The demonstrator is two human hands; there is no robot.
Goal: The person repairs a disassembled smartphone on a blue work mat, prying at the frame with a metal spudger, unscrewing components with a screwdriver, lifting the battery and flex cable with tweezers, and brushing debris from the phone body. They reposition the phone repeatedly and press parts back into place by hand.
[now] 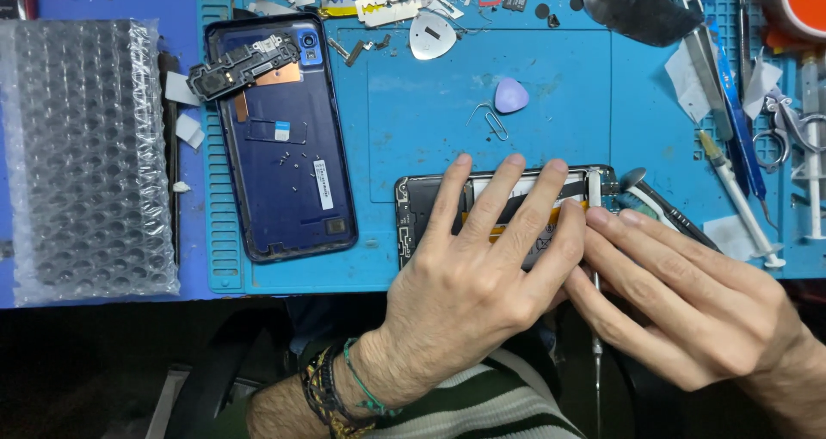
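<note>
Left hand [469, 275] lies flat, fingers spread, on an opened phone [413, 211], right hand [680, 297] pinching a thin tool [595, 318]; removed blue back cover [284, 146] lies left.

A bench is covered by a blue mat [482, 103], taken as landmark. Near mat's left edge a dark blue back cover [280, 138] is laid, w/ a black part [241, 64] on its top end. Left of mat, bubble wrap [86, 159] is spread. At mat centre a lilac pick [511, 95] and a paper clip [490, 120] are seen close together. Along mat's top edge razor blades [379, 2] and a metal pick [432, 36] are scattered. At mat's lower middle an opened phone [422, 202] is laid. On mat's right side a syringe [740, 198] and tweezers [710, 69] are found.
</note>
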